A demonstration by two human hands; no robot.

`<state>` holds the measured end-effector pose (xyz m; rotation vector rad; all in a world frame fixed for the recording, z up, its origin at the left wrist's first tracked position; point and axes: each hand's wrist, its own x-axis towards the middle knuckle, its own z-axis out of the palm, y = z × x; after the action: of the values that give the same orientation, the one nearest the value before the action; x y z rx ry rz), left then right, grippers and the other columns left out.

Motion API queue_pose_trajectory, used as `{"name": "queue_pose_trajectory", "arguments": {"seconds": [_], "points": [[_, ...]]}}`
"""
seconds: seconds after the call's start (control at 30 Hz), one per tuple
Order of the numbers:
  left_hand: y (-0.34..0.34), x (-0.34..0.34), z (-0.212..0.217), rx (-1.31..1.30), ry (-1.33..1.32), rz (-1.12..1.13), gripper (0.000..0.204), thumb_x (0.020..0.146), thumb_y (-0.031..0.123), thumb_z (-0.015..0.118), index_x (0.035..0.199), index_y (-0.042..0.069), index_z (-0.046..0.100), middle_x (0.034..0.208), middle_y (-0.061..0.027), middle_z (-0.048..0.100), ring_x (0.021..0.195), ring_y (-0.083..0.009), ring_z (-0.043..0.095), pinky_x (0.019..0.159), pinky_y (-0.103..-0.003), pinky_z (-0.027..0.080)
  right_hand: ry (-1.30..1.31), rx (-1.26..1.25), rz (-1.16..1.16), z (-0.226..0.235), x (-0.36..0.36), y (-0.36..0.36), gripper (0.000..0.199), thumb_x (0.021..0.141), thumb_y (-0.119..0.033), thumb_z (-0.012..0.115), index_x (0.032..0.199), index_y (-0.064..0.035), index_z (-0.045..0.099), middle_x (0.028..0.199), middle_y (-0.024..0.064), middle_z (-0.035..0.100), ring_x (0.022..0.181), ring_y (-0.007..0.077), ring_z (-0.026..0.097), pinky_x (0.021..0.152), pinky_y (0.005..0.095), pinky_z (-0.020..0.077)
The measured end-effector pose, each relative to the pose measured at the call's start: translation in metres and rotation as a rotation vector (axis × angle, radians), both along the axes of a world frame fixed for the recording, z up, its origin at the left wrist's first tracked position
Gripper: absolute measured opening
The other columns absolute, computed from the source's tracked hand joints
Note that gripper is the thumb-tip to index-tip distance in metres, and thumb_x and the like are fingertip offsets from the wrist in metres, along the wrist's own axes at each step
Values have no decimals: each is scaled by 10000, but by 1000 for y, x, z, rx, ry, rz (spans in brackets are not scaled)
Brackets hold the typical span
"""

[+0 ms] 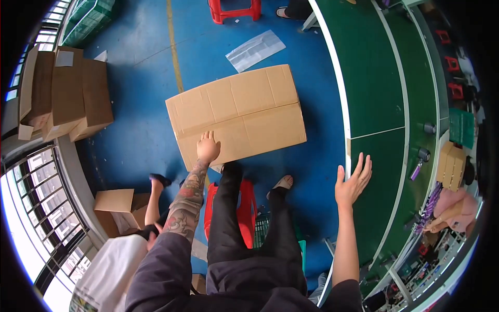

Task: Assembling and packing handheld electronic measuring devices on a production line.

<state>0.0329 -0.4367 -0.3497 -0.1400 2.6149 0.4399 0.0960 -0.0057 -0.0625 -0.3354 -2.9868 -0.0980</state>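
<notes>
A large brown cardboard box point(260, 117) with its flaps closed stands on the floor in front of me, turned slightly. My left hand point(208, 148) lies against the near left part of its top, fingers stretched out, holding nothing. Off to the right, my right hand point(354, 182) is spread wide at the white edge of a green workbench point(374, 99). Nothing is in it. Whether that palm touches the bench, I cannot tell.
A red stool point(247, 213) is beside my legs; another red stool point(236, 13) is far off. Plastic sheet point(255, 50) lies beyond the box. Cartons point(80, 88) stand along the left wall. A person in white point(109, 270) is at my lower left. Purple items line the bench.
</notes>
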Motion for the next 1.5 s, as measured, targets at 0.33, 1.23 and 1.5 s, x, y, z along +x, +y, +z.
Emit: {"name": "queue_pose_trajectory", "arguments": {"seconds": [0.33,1.23,1.5], "points": [[-1,-62,-8,-90,-157,-242,713,791,538,698,1290,73,487,1249,-156,543,1177,-344,522,1022,-500,390,-47,59,-39,29,22,19,746,917,-398,601,1514,-58,310,1570,173,258,1430,393,290,1173,529,238],[-32,84,124,453,-367,-804,421,982,410,496,1213,73,596,1128,-158,579,982,-352,588,871,-455,494,-118,-1644,-1436,-126,42,-309,506,860,-119,636,1311,68,503,1300,269,531,1131,382,563,899,388,497],[-46,-46,36,247,189,-1417,215,853,202,575,1033,101,637,1157,-92,603,1229,-298,512,1074,-468,364,67,-1458,-1449,-171,63,-322,320,841,-90,526,1062,109,643,928,235,699,812,344,669,725,368,527]]}}
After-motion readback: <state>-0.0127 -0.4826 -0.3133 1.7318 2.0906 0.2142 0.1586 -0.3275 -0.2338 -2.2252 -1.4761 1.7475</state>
